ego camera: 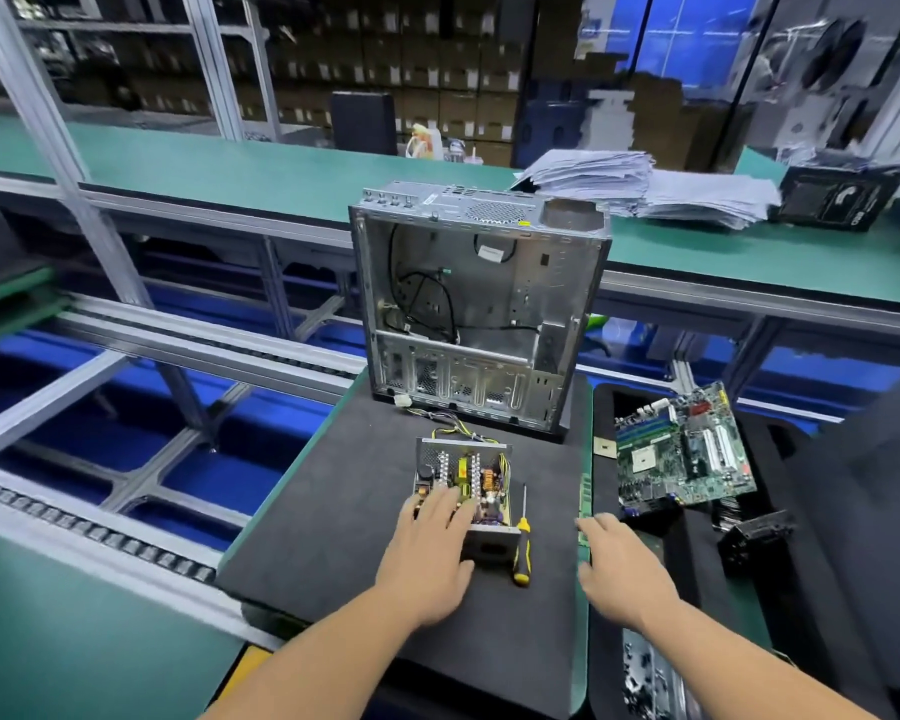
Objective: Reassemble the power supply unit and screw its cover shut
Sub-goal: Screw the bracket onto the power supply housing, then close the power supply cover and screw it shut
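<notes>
The left hand [432, 543] is laid with straight, spread fingers on the near left part of the open grey metal power supply unit [463, 485], whose circuit board and coils are exposed from above; nothing is gripped. The right hand [617, 563] is held flat and relaxed, fingers extended, over the right edge of the black foam mat [333, 537], and nothing is held in it. Just beside the unit's right side a yellow-and-black-handled screwdriver [522, 543] is laid, shaft pointing away. The unit is placed at the mat's middle. To the right, a green motherboard [681, 449] is rested on a second dark mat. Farther back, an empty silver computer case [479, 304] is stood upright, and beyond it stacked papers [645, 187] are seen.
</notes>
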